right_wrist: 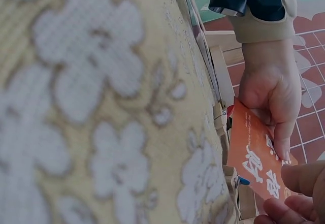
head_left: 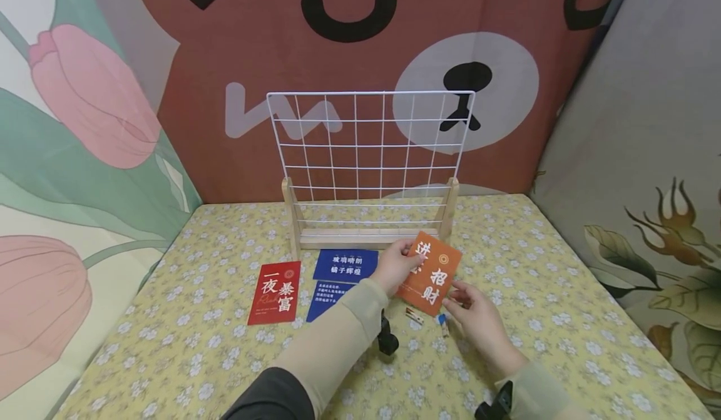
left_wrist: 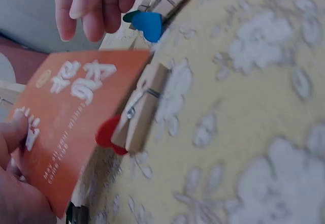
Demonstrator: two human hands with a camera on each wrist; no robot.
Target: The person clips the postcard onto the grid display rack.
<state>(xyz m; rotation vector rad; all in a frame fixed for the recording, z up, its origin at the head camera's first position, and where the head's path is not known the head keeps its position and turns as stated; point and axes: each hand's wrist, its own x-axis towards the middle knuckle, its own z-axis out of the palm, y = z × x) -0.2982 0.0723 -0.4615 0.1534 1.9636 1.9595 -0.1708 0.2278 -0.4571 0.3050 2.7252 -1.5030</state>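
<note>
My left hand (head_left: 394, 266) pinches an orange card (head_left: 432, 282) with white characters by its left side, thumb on the printed face. The card is tilted above the table in front of the rack. Close to the card's lower right edge is my right hand (head_left: 479, 320), its fingers loosely bent; the left wrist view shows a gap between those fingers and the card. Below the card lie small wooden clothespins, one with a red heart (left_wrist: 109, 135) and one with a blue heart (left_wrist: 148, 26). A bit of green shows behind the blue heart.
A white wire grid stands in a wooden base (head_left: 448, 213) at the back of the table. Left of my left forearm lie a red card (head_left: 275, 295) and a blue card (head_left: 346, 273) in two parts, the lower one partly covered by the sleeve. A floral cloth (head_left: 186, 320) covers the table.
</note>
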